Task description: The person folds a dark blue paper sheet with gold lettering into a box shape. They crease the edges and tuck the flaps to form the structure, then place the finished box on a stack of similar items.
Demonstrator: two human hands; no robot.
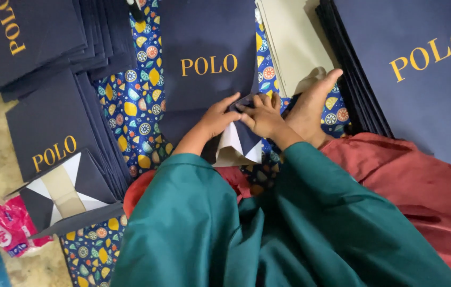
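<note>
Head view: I'm looking down at both hands working the bottom flaps of a navy paper bag point(209, 69), which lies flat on a patterned cloth point(135, 106) on the floor, its folded end nearest the body. My left hand point(216, 119) presses on the dark flap, fingers point(230, 101) curled down onto the paper rather than clenched. My right hand point(262, 118) pinches the same fold from the other side, fingertips meeting the left ones at the crease. The pale inner side of the flap shows just below them.

A bare foot point(310, 103) rests just beside the right hand, touching the cloth. Stacks of finished navy bags point(422, 69) sit to the right and more bags point(50, 133) to the left; a bag with its folded base showing point(69, 191) lies near the left knee. A pink packet point(7, 226) is at the far left.

As I judge it, the risk is a crooked crease: if one hand slips, the flaps will sit skewed. The foot so near could also scuff or pin the paper.
</note>
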